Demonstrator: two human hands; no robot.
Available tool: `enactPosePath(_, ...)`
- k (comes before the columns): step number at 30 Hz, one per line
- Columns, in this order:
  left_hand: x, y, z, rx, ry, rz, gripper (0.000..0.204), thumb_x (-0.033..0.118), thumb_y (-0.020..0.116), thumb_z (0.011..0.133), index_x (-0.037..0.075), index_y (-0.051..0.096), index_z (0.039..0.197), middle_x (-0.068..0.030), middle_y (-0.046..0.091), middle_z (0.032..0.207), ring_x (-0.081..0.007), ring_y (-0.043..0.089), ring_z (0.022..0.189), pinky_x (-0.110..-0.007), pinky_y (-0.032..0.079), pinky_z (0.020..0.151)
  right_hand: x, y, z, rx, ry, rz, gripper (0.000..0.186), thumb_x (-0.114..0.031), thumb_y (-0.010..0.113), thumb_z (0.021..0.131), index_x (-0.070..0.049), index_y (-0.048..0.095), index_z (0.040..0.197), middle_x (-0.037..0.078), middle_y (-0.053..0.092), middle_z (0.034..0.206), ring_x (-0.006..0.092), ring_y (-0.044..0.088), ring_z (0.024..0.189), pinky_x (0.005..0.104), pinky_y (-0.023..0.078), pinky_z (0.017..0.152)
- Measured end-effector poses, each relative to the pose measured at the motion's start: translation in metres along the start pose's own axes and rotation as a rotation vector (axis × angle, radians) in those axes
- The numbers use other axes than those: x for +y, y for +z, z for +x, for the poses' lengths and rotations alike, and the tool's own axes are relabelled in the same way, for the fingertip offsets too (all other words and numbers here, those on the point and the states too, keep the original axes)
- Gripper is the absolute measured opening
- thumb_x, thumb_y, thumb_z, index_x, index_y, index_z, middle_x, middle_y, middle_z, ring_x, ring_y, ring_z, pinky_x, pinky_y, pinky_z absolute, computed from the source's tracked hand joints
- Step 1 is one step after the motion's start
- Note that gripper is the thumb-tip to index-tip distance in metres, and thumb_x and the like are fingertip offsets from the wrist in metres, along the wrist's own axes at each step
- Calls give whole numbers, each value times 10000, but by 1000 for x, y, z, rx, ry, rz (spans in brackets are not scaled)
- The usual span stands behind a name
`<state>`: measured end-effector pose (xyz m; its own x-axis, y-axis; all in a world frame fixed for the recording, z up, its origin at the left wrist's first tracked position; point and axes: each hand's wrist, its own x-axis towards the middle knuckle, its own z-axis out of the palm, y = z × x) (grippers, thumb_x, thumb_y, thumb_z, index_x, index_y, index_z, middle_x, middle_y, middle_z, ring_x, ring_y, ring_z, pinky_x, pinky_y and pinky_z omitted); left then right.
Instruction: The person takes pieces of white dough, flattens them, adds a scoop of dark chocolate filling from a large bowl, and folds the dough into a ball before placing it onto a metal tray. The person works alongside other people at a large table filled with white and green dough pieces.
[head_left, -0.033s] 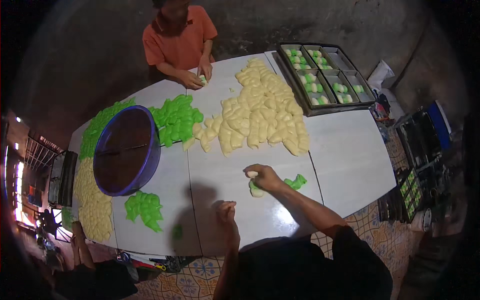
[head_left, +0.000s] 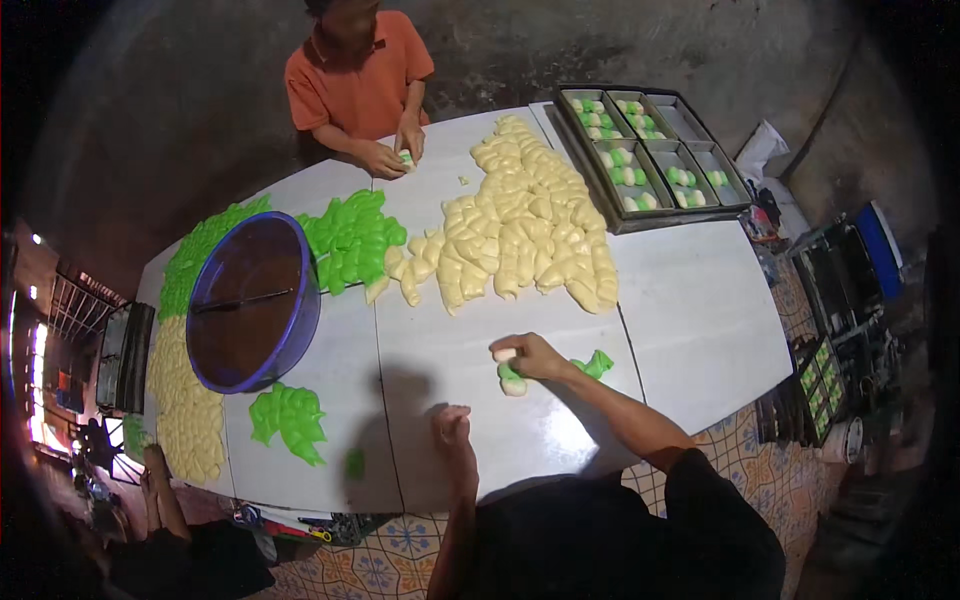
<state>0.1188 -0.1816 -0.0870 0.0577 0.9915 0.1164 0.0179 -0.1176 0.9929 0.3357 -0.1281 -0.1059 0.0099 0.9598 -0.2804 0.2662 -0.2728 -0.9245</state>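
My right hand [head_left: 538, 357] is closed on a small dough roll [head_left: 513, 386], white at both ends with a green band between. The roll stays on the white tabletop, and my fingers hide part of it. Just right of that hand lies a strip of green dough [head_left: 593, 364]. My left hand [head_left: 454, 428] hovers lower and to the left, fingers curled together, nothing visible in it. Beyond my hands spreads a large patch of cream dough pieces [head_left: 530, 230]. Green dough pieces [head_left: 355, 240] lie to its left, and a smaller green cluster [head_left: 290, 420] sits nearer me.
A purple-rimmed basin [head_left: 312, 330] stands at the left, between green dough and cream dough pieces [head_left: 185, 410]. A divided metal tray [head_left: 625, 222] with green-and-white rolls is at the far right. Across the table a person [head_left: 362, 85] handles a dough piece; another person's arms [head_left: 165, 490] show lower left.
My right hand has shifted slightly toward me and its fingers have lifted a little, showing more of the roll's green band. My left hand has barely moved.
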Motion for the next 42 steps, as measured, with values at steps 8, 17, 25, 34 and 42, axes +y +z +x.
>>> enactPosePath(8, -90, -18, -25, 71, -34, -29, 156, 46, 509, 886, -17, 563, 1018, -112, 593, 990, -187, 574, 961, -326, 447, 872, 36, 4, 3, -111, -486, -449, 348, -80, 541, 831, 16, 538, 1166, 210, 559, 1111, 364, 497, 1097, 404, 407, 954)
enactPosePath(17, -126, -24, -28, 117, 51, 687, 241, 87, 549, 885, -59, 539, 1077, -163, 590, 996, -323, 566, 924, -413, 440, 873, 57, 13, -14, -60, -859, -672, 516, -314, 626, 832, -88, 460, 1265, 164, 461, 1264, 372, 412, 1193, 465, 338, 1018)
enactPosePath(25, -59, 24, -31, 241, 33, 848, 303, 120, 543, 903, -49, 519, 1153, -169, 586, 1036, -302, 556, 892, -393, 455, 826, 39, -155, -64, 530, -295, 4, 437, -160, 678, 840, -62, 484, 1220, 55, 597, 970, 109, 547, 914, 274, 456, 821)
enactPosePath(34, -42, 45, -21, 69, 320, 1252, 294, 157, 531, 915, -68, 517, 1104, -191, 546, 1026, -315, 521, 987, -380, 441, 869, 3, -469, 43, 1445, -579, -267, 516, -324, 735, 745, 2, 557, 1103, 187, 562, 1065, 325, 550, 989, 391, 440, 847)
enactPosePath(42, -24, 63, -20, 123, 210, 1110, 293, 140, 514, 909, -75, 530, 1107, -261, 540, 1024, -362, 524, 932, -427, 444, 841, 45, -475, 77, 1404, -358, -696, 749, -377, 682, 789, 20, 367, 1341, 264, 358, 1348, 398, 392, 1194, 457, 356, 975)
